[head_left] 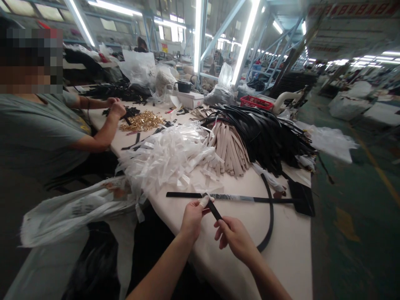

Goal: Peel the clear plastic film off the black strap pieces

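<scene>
Black strap (215,211), pinched in both hands above the pale table (287,258)!
Right hand (233,234) grips nearer, left hand (192,218) farther; holding it taut and flat should help. Beyond: a long black strip (184,194), then heaped white ribbons (168,154).

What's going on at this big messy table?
Someone holds a black strap in both hands, the left hand and the right hand, above the table. Farther back lie a heap of white plastic strips, some beige strips and a big pile of black strips. On the left, a co-worker's hands are busy beside small gold-coloured pieces.
</scene>
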The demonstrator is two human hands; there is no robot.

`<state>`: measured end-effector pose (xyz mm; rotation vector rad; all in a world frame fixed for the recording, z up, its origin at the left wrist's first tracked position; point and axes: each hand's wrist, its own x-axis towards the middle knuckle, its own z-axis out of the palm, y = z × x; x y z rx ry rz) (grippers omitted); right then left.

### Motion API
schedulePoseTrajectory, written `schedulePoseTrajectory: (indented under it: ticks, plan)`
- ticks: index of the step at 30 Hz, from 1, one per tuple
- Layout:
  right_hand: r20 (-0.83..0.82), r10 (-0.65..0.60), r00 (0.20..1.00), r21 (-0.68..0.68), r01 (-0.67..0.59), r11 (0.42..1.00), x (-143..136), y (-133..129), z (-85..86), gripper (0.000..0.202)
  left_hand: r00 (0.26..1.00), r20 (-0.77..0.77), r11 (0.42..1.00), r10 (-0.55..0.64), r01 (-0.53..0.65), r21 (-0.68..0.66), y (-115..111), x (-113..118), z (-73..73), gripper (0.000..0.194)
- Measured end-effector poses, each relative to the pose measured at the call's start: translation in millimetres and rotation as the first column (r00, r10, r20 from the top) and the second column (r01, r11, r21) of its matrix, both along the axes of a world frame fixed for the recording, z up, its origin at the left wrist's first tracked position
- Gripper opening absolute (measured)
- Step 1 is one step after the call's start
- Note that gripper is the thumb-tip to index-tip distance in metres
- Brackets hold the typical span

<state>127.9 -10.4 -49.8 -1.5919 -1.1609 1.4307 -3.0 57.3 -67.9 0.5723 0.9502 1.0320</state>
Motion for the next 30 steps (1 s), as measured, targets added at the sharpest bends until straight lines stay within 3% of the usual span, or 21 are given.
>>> schedulePoseTrajectory:
  ticks: [4,8,10,14,16,20,22,24,27,30]
  plan:
    - [0.000,-0.006,1.000,0.060,0.006,0.998,-1.7,-10.7,7.5,0.044,0.986,-0.042,0.986,-0.164,0.162,-0.030,-19.7,3.7,6.0,0.036]
    - [0.014,0.051,0.999,0.065,-0.052,0.997,-2.3,-29.6,13.7,0.043,0.998,-0.055,1.000,-0.011,0.012,0.002,-18.9,0.3,17.8,0.031]
    - [0.034,0.031,0.999,0.057,-0.033,0.998,-2.7,-36.0,14.4,0.047,0.999,-0.051,1.000,0.003,-0.004,-0.004,-22.3,0.8,20.2,0.031]
    - [-0.013,-0.007,1.000,0.088,0.008,0.996,-2.0,-36.6,12.5,0.050,0.978,0.000,0.975,-0.208,0.208,-0.080,-43.1,8.4,15.4,0.034]
    - [-0.067,0.012,0.998,0.078,-0.007,0.997,-1.4,-36.6,9.1,0.048,0.971,0.055,0.966,-0.232,0.237,-0.101,-45.6,10.4,14.0,0.033]
    - [-0.091,0.000,0.996,0.038,0.003,0.999,-4.2,-40.9,-1.6,0.049,0.923,0.290,0.920,-0.252,0.322,-0.223,-30.2,14.0,17.4,0.041]
    - [-0.074,-0.018,0.997,0.028,0.020,0.999,-6.3,-41.2,-4.3,0.051,0.927,0.284,0.913,-0.246,0.320,-0.255,-28.7,20.6,18.0,0.044]
    - [-0.050,-0.049,0.998,0.041,0.051,0.998,-6.5,-39.7,-2.8,0.053,0.944,0.199,0.927,-0.263,0.305,-0.220,-36.4,28.9,17.5,0.046]
    - [-0.007,-0.114,0.993,0.096,0.115,0.989,-2.7,-39.9,4.6,0.055,0.919,0.122,0.913,-0.375,0.389,-0.124,-48.8,35.4,22.3,0.053]
    - [-0.025,-0.080,0.996,0.127,0.083,0.988,0.3,-47.5,13.0,0.049,0.950,0.088,0.953,-0.300,0.302,-0.010,-42.3,30.4,37.9,0.047]
